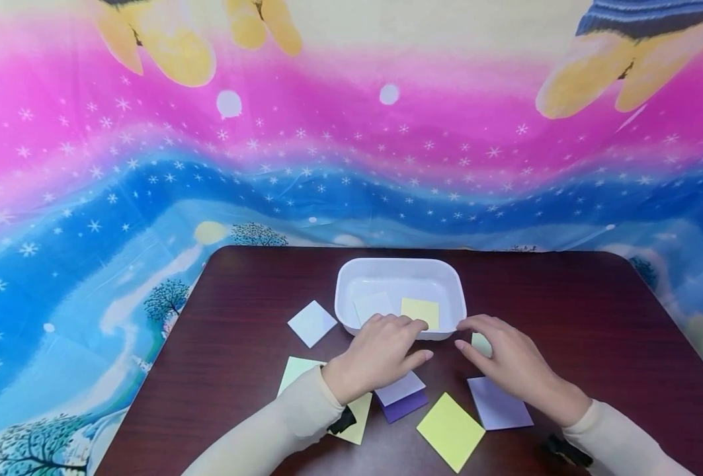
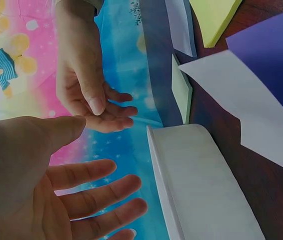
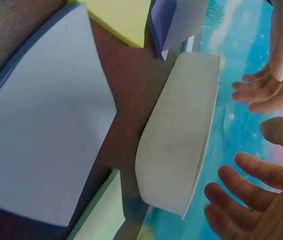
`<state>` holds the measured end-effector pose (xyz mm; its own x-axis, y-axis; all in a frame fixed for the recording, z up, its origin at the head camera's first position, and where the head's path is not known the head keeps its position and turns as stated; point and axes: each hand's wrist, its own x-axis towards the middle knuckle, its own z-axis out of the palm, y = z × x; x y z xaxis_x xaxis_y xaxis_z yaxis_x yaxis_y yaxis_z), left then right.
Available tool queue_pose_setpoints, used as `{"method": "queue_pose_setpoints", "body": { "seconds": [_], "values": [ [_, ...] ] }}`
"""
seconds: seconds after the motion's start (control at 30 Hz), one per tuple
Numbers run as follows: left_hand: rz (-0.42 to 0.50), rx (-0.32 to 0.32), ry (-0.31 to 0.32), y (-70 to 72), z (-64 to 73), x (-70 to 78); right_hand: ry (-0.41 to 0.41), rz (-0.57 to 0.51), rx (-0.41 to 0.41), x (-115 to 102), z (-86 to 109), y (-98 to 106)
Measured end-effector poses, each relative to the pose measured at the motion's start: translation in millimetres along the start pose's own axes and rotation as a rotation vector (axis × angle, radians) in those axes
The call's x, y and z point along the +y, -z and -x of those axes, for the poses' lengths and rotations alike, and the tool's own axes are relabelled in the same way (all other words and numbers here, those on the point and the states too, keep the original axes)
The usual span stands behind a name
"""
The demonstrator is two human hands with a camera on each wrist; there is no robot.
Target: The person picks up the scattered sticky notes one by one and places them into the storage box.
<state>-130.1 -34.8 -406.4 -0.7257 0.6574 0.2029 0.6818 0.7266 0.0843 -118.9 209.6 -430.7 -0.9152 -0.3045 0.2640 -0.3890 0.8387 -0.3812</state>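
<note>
A white plastic tub (image 1: 400,268) stands toward the back of the table. Inside it lie a yellow sticky note (image 1: 428,309) and a pale one (image 1: 368,305). My left hand (image 1: 381,350) hovers over the tub's near rim, fingers loosely extended, palm bare in the left wrist view. Off the tub's near right corner is my right hand (image 1: 506,354), its fingers relaxed and holding nothing. Beneath the right hand sit a pale green pad (image 1: 481,344) and a lilac pad (image 1: 500,404). A folded purple-and-lilac pad (image 1: 405,400) lies below the left hand.
A bright yellow pad (image 1: 451,433) lies near the front of the dark wooden table (image 1: 256,291). Left of the tub is a white square pad (image 1: 312,324). Pale green paper (image 1: 297,371) and pale yellow paper (image 1: 357,423) show partly behind the left sleeve. A printed cloth (image 1: 351,145) hangs behind.
</note>
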Motion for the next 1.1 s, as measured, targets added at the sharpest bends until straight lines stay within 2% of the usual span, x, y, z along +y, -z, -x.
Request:
{"method": "queue_pose_setpoints", "body": {
  "seconds": [0.47,0.8,1.1],
  "values": [
    [-0.004,-0.009,-0.007,-2.5,-1.6,4.6,-0.064,0.006,-0.027,19.8,0.3,3.9],
    [-0.007,-0.041,-0.015,-4.5,-2.8,10.1,-0.098,0.025,-0.024,37.9,-0.5,3.1],
    [-0.026,-0.027,-0.032,-5.3,-2.1,13.8,-0.118,0.032,-0.017,49.7,-0.9,3.2]
  ]
}}
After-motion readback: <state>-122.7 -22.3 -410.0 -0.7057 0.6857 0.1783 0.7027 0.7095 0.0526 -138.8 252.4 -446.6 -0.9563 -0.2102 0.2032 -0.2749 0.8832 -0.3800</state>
